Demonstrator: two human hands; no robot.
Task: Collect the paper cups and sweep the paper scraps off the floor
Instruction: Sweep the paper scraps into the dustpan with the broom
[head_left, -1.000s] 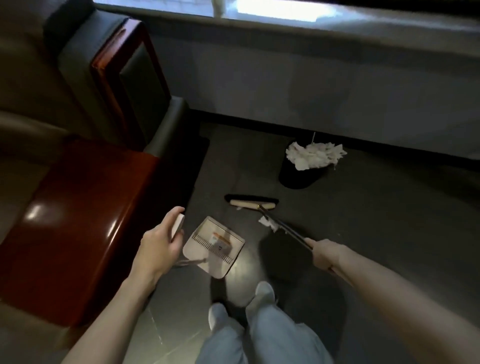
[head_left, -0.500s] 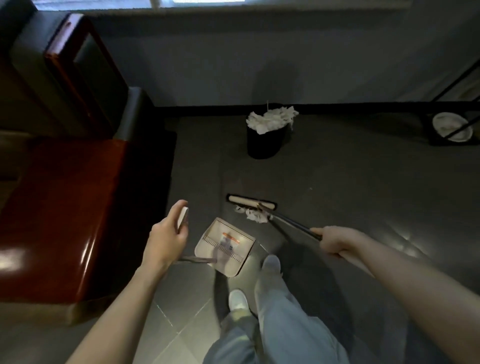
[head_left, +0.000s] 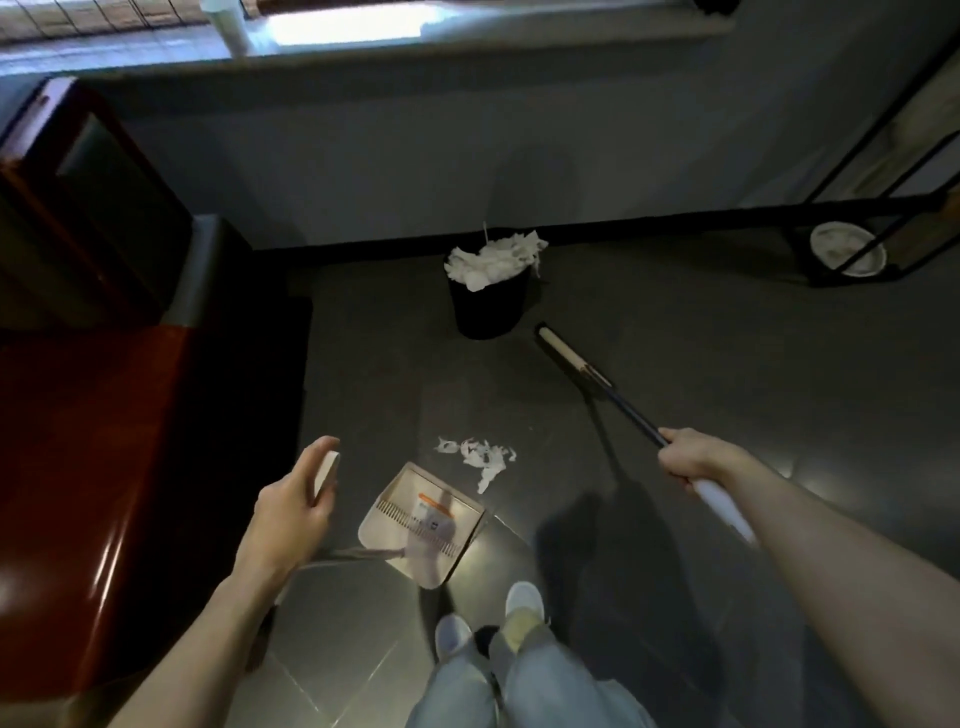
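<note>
Hands (head_left: 291, 512) (head_left: 693, 457) round dustpan handle (head_left: 327, 467), broom (head_left: 631, 413).

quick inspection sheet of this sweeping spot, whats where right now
surface: dark tiled floor, glossy
job's things: paper scraps lie just beyond the dustpan; broom head near the black bin, apart from scraps
clutter: black bin heaped with white paper
grippers: left hand holds dustpan handle; right hand grips broom handle
cables: nothing seen
surroundings: red-brown wooden table left, metal rack right, wall ahead
</note>
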